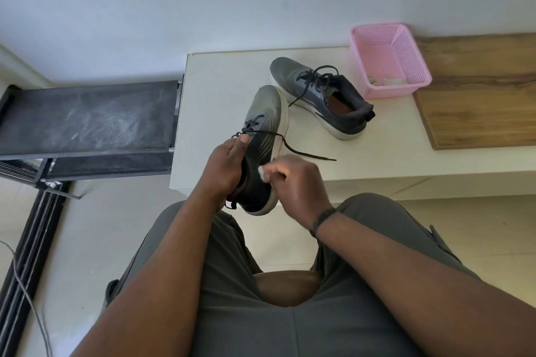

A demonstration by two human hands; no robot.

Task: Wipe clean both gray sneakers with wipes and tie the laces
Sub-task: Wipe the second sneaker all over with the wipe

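Note:
My left hand (229, 166) grips a gray sneaker (265, 124) around its tongue and collar, holding it tilted over the near edge of the white table (377, 153), toe pointing away. One black lace (307, 152) trails loose from it onto the table. My right hand (295, 182) is closed around a small white wipe (262, 172) pressed against the sneaker's dark side near the heel; the hand is blurred. The second gray sneaker (322, 95) lies on the table behind, its laces untied.
A pink plastic basket (388, 61) with some white wipes inside stands at the back of the table against the wall. A wooden board (478, 90) lies to the right. A dusty black rack (87, 119) stands left of the table. A cable lies on the floor at lower left.

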